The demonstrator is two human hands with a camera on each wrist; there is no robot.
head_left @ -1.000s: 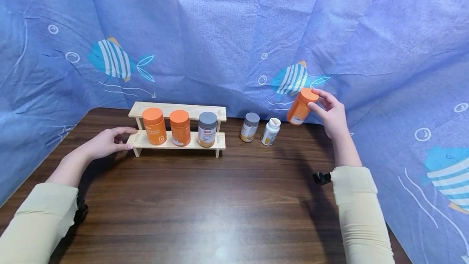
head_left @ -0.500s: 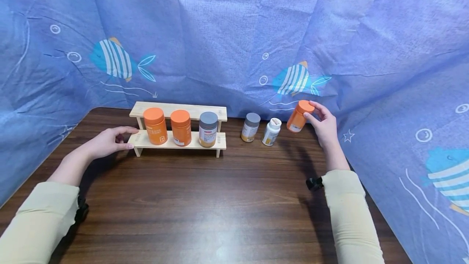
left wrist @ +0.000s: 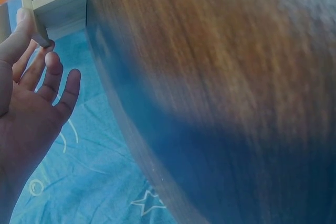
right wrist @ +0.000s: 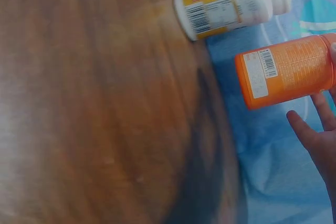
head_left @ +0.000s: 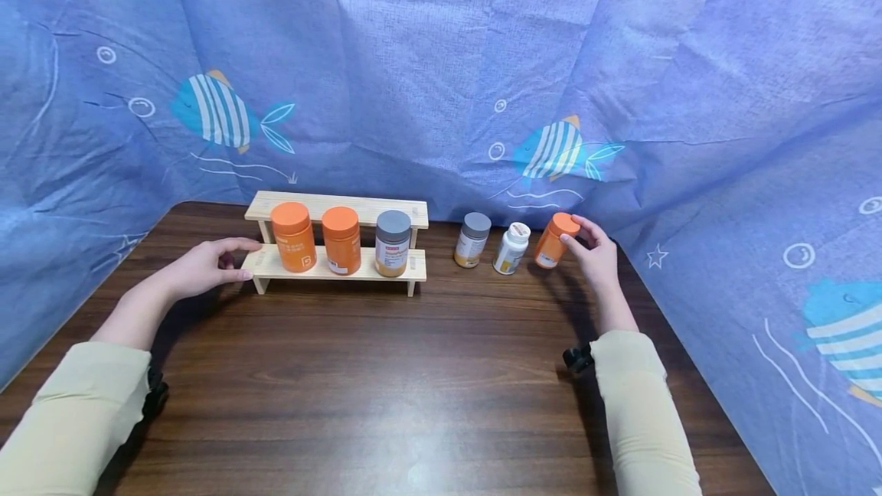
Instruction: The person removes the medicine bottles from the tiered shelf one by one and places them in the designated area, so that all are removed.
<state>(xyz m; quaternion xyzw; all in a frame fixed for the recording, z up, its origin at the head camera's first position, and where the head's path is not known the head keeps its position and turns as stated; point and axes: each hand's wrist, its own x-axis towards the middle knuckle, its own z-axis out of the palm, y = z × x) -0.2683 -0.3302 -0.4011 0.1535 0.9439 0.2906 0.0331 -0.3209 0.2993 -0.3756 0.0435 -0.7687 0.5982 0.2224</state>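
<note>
The right hand (head_left: 598, 257) grips the tilted orange bottle (head_left: 553, 239); a loose release may topple it onto the white bottle (head_left: 511, 247) at 9 o'clock. The left hand (head_left: 200, 266) rests open-fingered against the wooden rack (head_left: 338, 270).

I cannot read the labels on the rack (head_left: 335, 265) bottles. Beside the rack, the counter (left wrist: 220, 77) is blurred in both wrist views.

Three orange bottles (head_left: 293, 236), two grey-capped (head_left: 393, 243), one white (head_left: 511, 248).

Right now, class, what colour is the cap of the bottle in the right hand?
Orange; the bottle shows best in the head view.
</note>
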